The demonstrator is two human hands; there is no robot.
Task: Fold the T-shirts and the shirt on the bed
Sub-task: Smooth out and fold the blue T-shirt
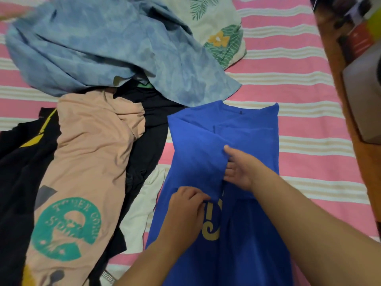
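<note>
A royal blue T-shirt [243, 234] with a yellow print lies flat on the bed in front of me, collar at the far end. Its left side is folded in over the middle. My left hand [186, 205] pinches the lower edge of that folded flap. My right hand [240, 168] holds the flap's edge higher up, thumb on top and fingers under the cloth. To the left lie a peach T-shirt [88, 162] with a green round print, black garments [148, 137] and a white one [140, 211]. A light blue shirt [99, 44] lies crumpled at the far side.
The bed sheet [309, 124] is pink with white stripes. A leaf-print pillow [218, 32] lies at the far edge. A wooden bed frame [358, 153] runs down the right, with blurred boxes and items [362, 96] beyond it.
</note>
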